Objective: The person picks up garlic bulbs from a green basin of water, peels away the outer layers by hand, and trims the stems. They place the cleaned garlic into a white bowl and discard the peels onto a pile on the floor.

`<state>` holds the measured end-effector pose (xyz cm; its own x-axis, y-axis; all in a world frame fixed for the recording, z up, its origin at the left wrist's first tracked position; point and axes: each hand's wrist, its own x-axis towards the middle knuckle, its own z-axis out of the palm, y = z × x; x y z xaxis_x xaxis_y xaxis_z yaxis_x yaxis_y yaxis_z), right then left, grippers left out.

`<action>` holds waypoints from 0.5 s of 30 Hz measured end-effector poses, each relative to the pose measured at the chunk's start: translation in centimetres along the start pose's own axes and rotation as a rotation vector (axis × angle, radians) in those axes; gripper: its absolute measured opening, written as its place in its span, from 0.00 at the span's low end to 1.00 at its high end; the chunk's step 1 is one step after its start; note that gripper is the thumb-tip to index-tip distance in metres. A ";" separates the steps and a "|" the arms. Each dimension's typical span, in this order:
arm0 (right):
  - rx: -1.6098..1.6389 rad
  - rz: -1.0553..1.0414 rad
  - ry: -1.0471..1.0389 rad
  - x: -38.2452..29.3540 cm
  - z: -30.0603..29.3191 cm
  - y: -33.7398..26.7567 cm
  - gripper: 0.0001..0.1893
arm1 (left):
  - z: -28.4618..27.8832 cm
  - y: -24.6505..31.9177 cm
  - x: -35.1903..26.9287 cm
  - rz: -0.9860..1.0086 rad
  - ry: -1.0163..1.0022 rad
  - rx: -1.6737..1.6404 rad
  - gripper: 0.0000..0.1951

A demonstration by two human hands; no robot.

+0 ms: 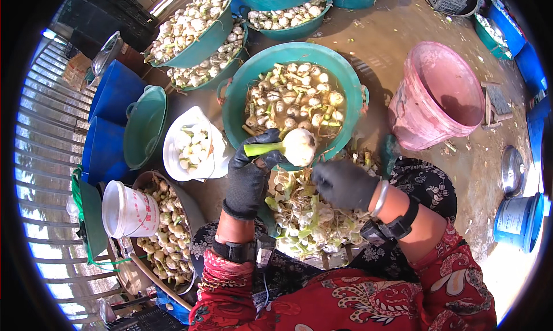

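In my gloved left hand (247, 184) is a garlic bulb (299, 147), its smooth white head pointing right and its cut green stem pinched between thumb and fingers. Just right of and below the bulb, my gloved right hand (344, 185) is motion-blurred with curled fingers; whether anything is in it cannot be made out. Beneath both hands lies a heap of garlic skins and stalk scraps (317, 218). Beyond them stands a round teal basin (235, 104) of murky water with many unpeeled garlic bulbs (288, 98). At its left, a white bucket (219, 156) holds cleaned white bulbs (193, 148).
A pink bucket (399, 115) stands at the right by a small wooden stool (497, 104). Left of my knee, a large tub (190, 205) of bulbs bears a small white pail (129, 210). Stacked teal tubs (196, 50) of garlic sit at the back, blue bins (106, 145) at the left.
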<state>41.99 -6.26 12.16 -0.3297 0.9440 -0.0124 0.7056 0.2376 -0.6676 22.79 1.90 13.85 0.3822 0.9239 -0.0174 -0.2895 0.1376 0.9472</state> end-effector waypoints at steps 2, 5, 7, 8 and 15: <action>0.371 0.158 0.199 0.4 -2.7 -0.2 0.14 | 0.2 0.2 -0.2 -0.025 -0.030 0.005 0.16; 0.916 -0.006 0.315 1.7 -2.1 0.4 0.28 | 0.3 -0.4 -0.3 -0.025 -0.113 -0.014 0.17; 1.225 0.060 0.162 1.6 -2.9 -0.3 0.35 | 1.0 -0.2 -0.3 -0.061 -0.105 -0.072 0.16; 1.226 0.059 0.163 1.8 -2.6 -0.2 0.35 | 1.6 0.2 -0.4 -0.095 -0.093 -0.129 0.16; 1.187 0.018 0.386 2.0 -1.4 -1.1 0.33 | 2.0 0.4 0.1 -0.082 0.005 0.069 0.16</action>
<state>41.43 -4.31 13.87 0.0213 0.9982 0.0563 -0.3600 0.0602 -0.9310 24.46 1.34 14.84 0.3973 0.9125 -0.0975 -0.1964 0.1883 0.9623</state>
